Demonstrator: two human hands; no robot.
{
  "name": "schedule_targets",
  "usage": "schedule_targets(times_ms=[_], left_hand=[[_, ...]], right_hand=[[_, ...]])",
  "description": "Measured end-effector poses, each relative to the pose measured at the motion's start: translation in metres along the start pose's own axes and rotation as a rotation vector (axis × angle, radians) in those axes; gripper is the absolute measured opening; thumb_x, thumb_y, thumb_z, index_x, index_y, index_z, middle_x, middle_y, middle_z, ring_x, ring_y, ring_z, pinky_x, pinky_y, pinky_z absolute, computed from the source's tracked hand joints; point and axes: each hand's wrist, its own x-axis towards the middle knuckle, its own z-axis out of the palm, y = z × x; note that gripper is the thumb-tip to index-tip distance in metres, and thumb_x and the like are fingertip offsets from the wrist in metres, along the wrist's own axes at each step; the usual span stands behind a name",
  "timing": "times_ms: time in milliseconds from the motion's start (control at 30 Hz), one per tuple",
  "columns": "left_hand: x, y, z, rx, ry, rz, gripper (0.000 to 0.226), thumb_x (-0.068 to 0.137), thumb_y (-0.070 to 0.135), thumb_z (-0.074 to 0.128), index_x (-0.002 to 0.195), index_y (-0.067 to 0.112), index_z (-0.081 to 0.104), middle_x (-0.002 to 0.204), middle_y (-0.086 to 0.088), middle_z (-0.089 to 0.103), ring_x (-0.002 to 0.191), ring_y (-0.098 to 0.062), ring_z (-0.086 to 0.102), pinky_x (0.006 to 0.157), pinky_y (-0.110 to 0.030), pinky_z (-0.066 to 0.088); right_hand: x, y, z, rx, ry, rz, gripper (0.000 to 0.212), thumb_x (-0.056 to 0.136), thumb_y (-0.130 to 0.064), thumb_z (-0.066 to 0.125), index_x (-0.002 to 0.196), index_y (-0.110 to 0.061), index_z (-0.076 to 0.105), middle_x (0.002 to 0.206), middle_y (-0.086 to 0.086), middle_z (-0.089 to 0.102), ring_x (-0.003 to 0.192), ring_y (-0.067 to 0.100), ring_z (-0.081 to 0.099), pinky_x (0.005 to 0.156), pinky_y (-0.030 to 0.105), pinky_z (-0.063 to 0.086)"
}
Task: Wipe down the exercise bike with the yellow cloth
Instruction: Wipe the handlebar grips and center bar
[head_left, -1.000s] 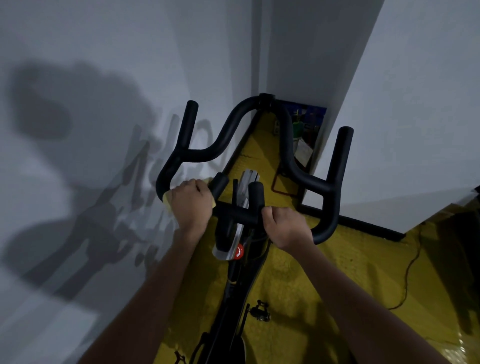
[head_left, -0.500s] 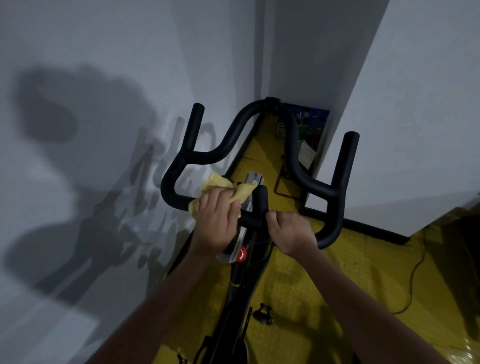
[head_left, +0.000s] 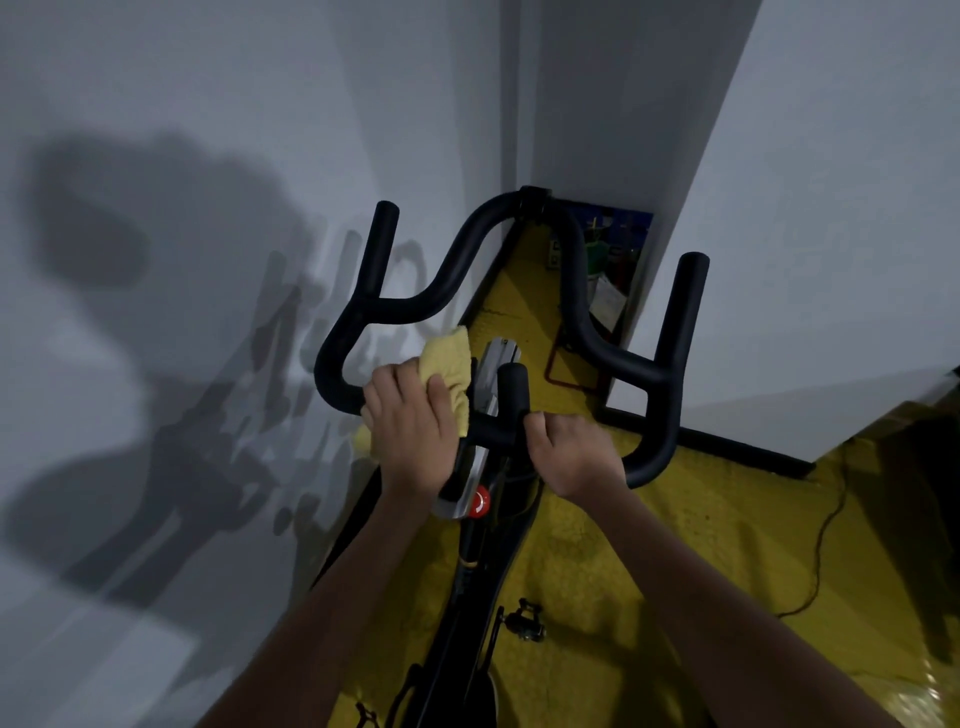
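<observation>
The exercise bike's black handlebars (head_left: 670, 338) fill the middle of the view, with a silver stem and a red knob (head_left: 479, 502) below them. My left hand (head_left: 410, 426) presses the yellow cloth (head_left: 447, 364) onto the left inner part of the crossbar, beside the short upright grip (head_left: 511, 387). The cloth bunches out past my fingers and hangs below my palm. My right hand (head_left: 574, 454) is wrapped around the crossbar just right of the stem. The bike frame (head_left: 467, 623) runs down between my forearms.
A grey wall stands close on the left, carrying the bike's shadow. A white wall corner (head_left: 727, 260) juts in on the right. The floor is yellow matting (head_left: 649, 545) with a black cable (head_left: 821, 545) lying on it. Cluttered items (head_left: 613, 260) sit in the far nook.
My left hand with the cloth slid from the left bend of the handlebar toward the centre stem, then shifted slightly back left along the crossbar. My right hand kept its grip.
</observation>
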Motion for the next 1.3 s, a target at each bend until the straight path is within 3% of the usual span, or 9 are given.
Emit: schedule_targets(times_ms=[267, 500, 600, 667, 800, 933, 1100, 1200, 1300], left_hand=[[-0.024, 0.024, -0.005, 0.12, -0.098, 0.163, 0.028, 0.102, 0.031, 0.042, 0.115, 0.013, 0.059, 0.114, -0.007, 0.052, 0.101, -0.025, 0.049, 0.084, -0.04, 0.041], [-0.009, 0.035, -0.015, -0.031, -0.316, 0.163, 0.026, 0.103, 0.037, 0.04, 0.104, 0.019, 0.058, 0.106, 0.0, 0.054, 0.1, -0.018, 0.047, 0.08, -0.037, 0.041], [0.015, 0.043, -0.035, -0.507, -0.522, -0.124, 0.029, 0.103, 0.038, 0.046, 0.086, 0.014, 0.051, 0.084, 0.003, 0.049, 0.078, -0.012, 0.049, 0.068, -0.031, 0.038], [0.022, 0.052, -0.048, -0.652, -0.495, -0.209, 0.034, 0.103, 0.041, 0.047, 0.088, 0.01, 0.053, 0.08, 0.001, 0.05, 0.072, -0.011, 0.05, 0.066, -0.027, 0.039], [0.023, 0.067, -0.052, -0.615, -0.468, -0.122, 0.029, 0.096, 0.046, 0.06, 0.113, 0.023, 0.064, 0.104, 0.005, 0.059, 0.094, -0.004, 0.059, 0.076, -0.021, 0.047], [0.019, 0.078, -0.052, -0.627, -0.458, -0.071, 0.029, 0.094, 0.05, 0.063, 0.106, 0.025, 0.069, 0.101, 0.005, 0.059, 0.087, -0.002, 0.061, 0.072, -0.015, 0.048], [0.028, 0.061, -0.044, -0.553, -0.22, -0.031, 0.037, 0.103, 0.044, 0.051, 0.088, 0.015, 0.069, 0.082, 0.003, 0.064, 0.08, -0.004, 0.058, 0.07, -0.019, 0.047], [0.031, 0.039, -0.021, -0.22, -0.175, 0.029, 0.034, 0.092, 0.043, 0.065, 0.118, 0.021, 0.062, 0.116, -0.002, 0.05, 0.108, -0.018, 0.045, 0.091, -0.03, 0.041], [0.023, 0.027, 0.0, -0.053, -0.226, -0.004, 0.062, 0.089, 0.047, 0.064, 0.138, 0.013, 0.046, 0.13, -0.008, 0.045, 0.12, -0.026, 0.043, 0.099, -0.04, 0.039]], right_hand=[[0.002, -0.002, -0.003, 0.201, -0.012, 0.112, 0.021, 0.105, -0.025, 0.029, 0.099, -0.012, 0.045, 0.09, 0.012, 0.061, 0.083, 0.036, 0.059, 0.066, 0.041, 0.051], [0.002, -0.002, -0.001, 0.416, -0.031, 0.264, 0.029, 0.106, -0.03, 0.023, 0.095, -0.017, 0.045, 0.081, 0.002, 0.052, 0.086, 0.033, 0.057, 0.063, 0.036, 0.036], [-0.006, -0.003, -0.009, 0.796, 0.015, 0.397, 0.047, 0.105, -0.052, 0.024, 0.126, -0.024, 0.056, 0.115, 0.001, 0.064, 0.112, 0.028, 0.058, 0.091, 0.04, 0.045], [-0.008, -0.005, -0.017, 1.158, 0.112, 0.449, 0.062, 0.093, -0.075, 0.029, 0.123, -0.031, 0.059, 0.124, -0.007, 0.063, 0.116, 0.019, 0.058, 0.105, 0.044, 0.042], [-0.004, -0.008, -0.034, 1.475, 0.156, 0.421, 0.078, 0.069, -0.094, 0.045, 0.117, -0.035, 0.064, 0.121, -0.004, 0.065, 0.112, 0.016, 0.062, 0.102, 0.047, 0.048], [-0.001, -0.007, -0.045, 1.634, 0.11, 0.409, 0.065, 0.084, -0.075, 0.055, 0.125, -0.026, 0.065, 0.118, 0.0, 0.072, 0.108, 0.019, 0.07, 0.094, 0.046, 0.056], [-0.005, 0.007, -0.037, 1.494, 0.077, 0.547, 0.064, 0.09, -0.063, 0.057, 0.136, -0.019, 0.051, 0.12, 0.0, 0.064, 0.112, 0.024, 0.063, 0.098, 0.046, 0.052], [-0.006, 0.007, -0.023, 1.038, 0.208, 0.572, 0.03, 0.102, -0.032, 0.047, 0.129, -0.019, 0.04, 0.121, 0.006, 0.057, 0.111, 0.028, 0.058, 0.093, 0.048, 0.051], [-0.007, -0.006, -0.003, 0.793, 0.337, 0.568, 0.044, 0.102, -0.025, 0.041, 0.144, -0.022, 0.032, 0.139, 0.012, 0.04, 0.125, 0.032, 0.043, 0.105, 0.053, 0.041]])
